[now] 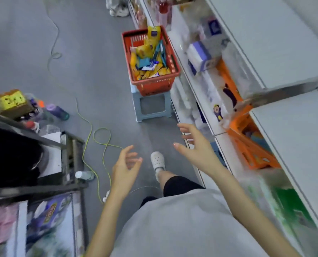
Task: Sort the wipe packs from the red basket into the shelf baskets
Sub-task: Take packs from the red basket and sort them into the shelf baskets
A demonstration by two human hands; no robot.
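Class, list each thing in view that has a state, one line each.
red basket: on the stool, holding many packs
wipe packs: piled loose in the basket
stool: upright on floor
left hand: open, empty
right hand: open, empty
purple bottle: lying on floor

Loose light-grey shirt [173,229]. Black knee-length shorts [178,184]. One foot visible, in a white perforated clog [157,161] with a strap. Forearms [106,210] bare past the elbows. Pale short nails on right hand [195,145].
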